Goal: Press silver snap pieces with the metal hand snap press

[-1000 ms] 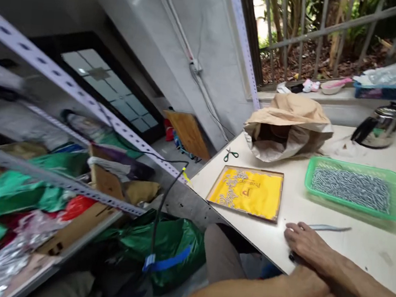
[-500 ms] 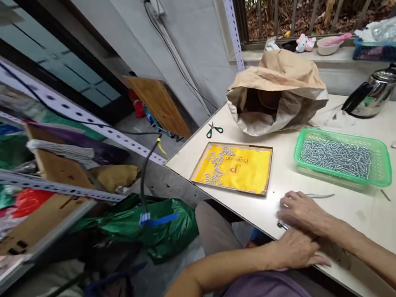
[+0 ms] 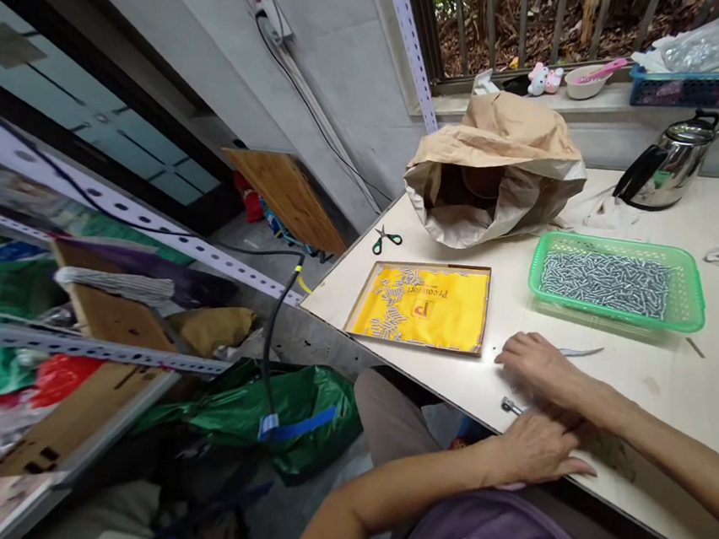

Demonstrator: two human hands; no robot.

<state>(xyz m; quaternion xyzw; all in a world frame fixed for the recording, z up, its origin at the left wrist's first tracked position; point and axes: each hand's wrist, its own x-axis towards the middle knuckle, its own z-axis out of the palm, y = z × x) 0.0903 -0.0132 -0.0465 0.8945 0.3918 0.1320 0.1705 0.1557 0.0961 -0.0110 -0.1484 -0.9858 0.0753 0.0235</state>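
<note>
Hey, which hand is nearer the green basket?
Right: the right hand is just short of the basket; the left hand is farther back, at the table's edge.

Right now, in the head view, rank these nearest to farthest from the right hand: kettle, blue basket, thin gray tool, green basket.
From the right hand:
1. Thin gray tool, just to its right.
2. Green basket, beyond it, rightward.
3. Kettle, farther back, right.
4. Blue basket, behind the kettle, higher up.
</note>
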